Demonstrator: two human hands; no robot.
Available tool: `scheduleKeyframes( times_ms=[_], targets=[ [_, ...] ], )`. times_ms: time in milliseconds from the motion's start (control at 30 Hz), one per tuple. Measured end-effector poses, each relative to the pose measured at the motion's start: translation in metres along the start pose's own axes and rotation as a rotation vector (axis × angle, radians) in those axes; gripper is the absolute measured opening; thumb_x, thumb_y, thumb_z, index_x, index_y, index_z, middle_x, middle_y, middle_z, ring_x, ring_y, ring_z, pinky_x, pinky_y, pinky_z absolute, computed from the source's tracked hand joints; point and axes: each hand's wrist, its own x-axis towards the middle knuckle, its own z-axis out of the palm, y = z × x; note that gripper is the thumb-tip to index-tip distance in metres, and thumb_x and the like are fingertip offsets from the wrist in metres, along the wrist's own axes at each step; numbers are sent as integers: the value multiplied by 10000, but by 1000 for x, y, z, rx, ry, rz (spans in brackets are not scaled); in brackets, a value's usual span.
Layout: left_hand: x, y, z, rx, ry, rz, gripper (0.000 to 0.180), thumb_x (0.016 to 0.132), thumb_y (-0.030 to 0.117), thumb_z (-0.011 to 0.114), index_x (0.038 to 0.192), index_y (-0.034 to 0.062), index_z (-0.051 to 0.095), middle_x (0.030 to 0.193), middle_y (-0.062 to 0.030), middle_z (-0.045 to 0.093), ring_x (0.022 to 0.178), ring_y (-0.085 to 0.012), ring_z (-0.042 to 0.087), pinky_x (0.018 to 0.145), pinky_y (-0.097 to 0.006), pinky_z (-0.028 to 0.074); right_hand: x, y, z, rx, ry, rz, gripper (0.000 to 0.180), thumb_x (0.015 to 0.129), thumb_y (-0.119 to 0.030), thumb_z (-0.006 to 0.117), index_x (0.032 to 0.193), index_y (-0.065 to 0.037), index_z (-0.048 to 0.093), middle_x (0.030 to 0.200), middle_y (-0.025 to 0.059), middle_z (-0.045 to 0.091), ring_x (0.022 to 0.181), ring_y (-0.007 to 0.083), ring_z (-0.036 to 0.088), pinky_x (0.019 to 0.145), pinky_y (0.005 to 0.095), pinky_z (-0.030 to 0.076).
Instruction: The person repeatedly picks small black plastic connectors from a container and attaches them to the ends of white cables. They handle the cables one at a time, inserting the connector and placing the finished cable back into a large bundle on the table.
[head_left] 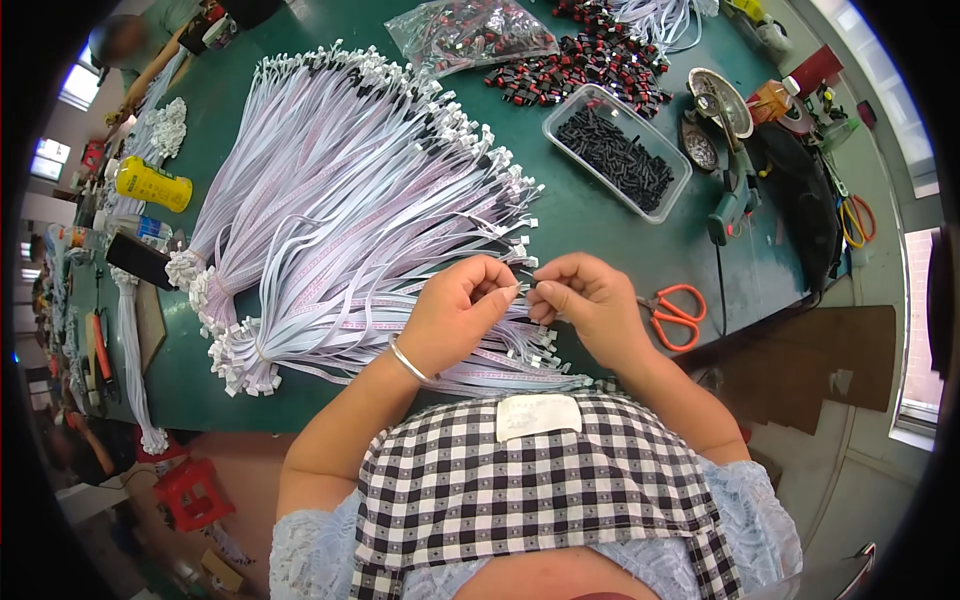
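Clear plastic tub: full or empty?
Partly full: the clear tub holds many small black pieces, with bare plastic showing at its edges.

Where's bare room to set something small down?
Bare green tabletop lies between the clear rectangular plastic tray and the orange-handled metal scissors, beyond the right hand. Another strip separates tray from fanned flat white cables. Crowded: left, under those cables, and behind the tray, among small red-and-black plastic parts.

Bright; windows (pixel 80 85) glare white (both sides), fisheye bending the edges.
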Motion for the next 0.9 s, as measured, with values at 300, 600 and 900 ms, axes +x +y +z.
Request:
scheduleKeyframes(
  times_ms=[300,600,900],
  targets=[
    [1,-7,3,45,40,120,124,927,113,577,999,13,564,857,27,561,744,-32,484,678,-192,420,2,-2,-1,-32,4,-4,118,925,-75,592,998,16,581,844,68,644,710,112,632,610,223,502],
    [2,-7,4,100,60,108,100,935,102,559,977,11,551,832,23,540,714,-33,468,641,-190,413,4,3,2,-55,22,-48,89,920,-51,590,981,14,575,836,90,659,698,125,649,606,223,516],
    [2,-6,5,148,85,151,100,926,93,561,977,7,554,835,20,546,717,-31,465,643,-189,411,5,5,4,-111,33,-74,87,927,-48,583,985,16,573,845,93,661,714,119,648,629,226,531]
  ],
)
